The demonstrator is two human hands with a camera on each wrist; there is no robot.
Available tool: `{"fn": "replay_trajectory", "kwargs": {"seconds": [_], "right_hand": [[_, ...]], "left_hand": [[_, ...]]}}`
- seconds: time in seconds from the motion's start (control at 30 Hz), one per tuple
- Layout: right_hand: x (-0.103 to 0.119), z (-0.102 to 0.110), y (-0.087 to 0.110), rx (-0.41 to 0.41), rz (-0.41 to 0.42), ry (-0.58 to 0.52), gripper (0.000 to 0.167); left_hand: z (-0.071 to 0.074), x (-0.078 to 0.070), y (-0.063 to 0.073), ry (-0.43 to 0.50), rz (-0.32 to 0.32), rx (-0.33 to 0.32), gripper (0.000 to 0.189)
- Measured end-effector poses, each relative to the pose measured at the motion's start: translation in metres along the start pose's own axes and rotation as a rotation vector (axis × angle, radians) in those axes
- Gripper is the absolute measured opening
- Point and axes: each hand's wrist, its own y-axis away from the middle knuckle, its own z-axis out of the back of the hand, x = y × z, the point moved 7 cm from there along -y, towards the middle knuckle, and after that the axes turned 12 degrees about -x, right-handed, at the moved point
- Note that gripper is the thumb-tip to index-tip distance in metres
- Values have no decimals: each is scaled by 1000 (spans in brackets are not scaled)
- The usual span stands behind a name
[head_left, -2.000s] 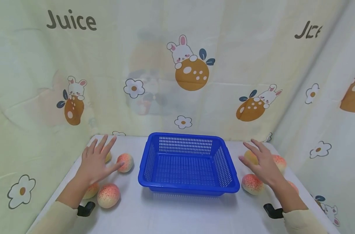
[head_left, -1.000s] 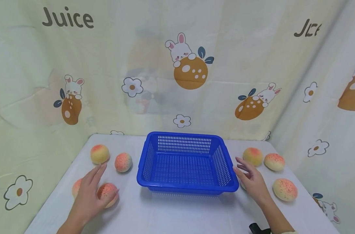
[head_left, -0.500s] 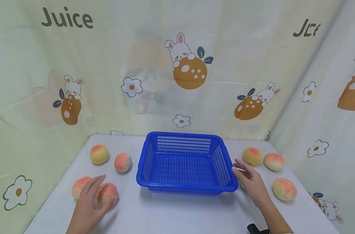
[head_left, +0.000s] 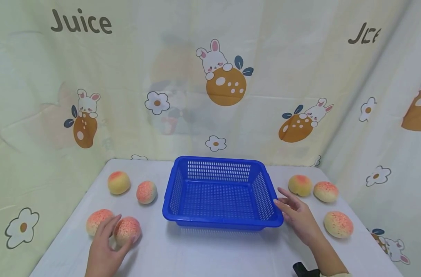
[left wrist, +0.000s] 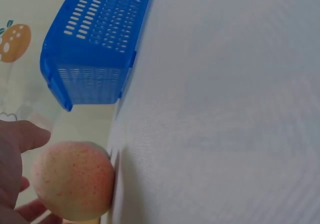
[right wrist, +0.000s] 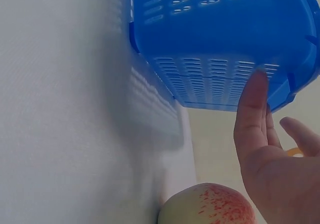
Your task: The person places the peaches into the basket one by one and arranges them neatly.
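**Left hand (head_left: pixel 104 246) around a peach (head_left: pixel 129 229), right hand (head_left: pixel 299 218) at a blue basket (head_left: pixel 224 222)**

The peach sits on the white table (head_left: pixel 210 254), left of the basket. The left fingers bend loosely beside it, ungrasping, thumb clear of it. The right fingers extend, unclenched, at the basket's right side.

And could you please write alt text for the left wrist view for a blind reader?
A left hand, thumb spread, is poised around a pink-speckled peach on a white table. Above in the picture is a blue slotted basket before a patterned curtain.
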Motion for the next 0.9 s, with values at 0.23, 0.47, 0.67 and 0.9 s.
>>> {"fn": "replay_trajectory", "kwargs": {"seconds": [0.23, 0.47, 0.67, 0.9], "right_hand": [[1, 0, 1, 89, -45, -164, 74], [1, -1, 0, 193, -51, -291, 77], [1, -2, -2, 268, -63, -315, 83], [0, -1, -2, 322, -76, -312, 83]], "left_hand": [[-10, 17, 2, 16, 288, 229, 83], [-13, 22, 3, 34, 366, 268, 87], [-18, 24, 3, 39, 404, 283, 89], [-22, 23, 3, 49, 413, 300, 90]]}}
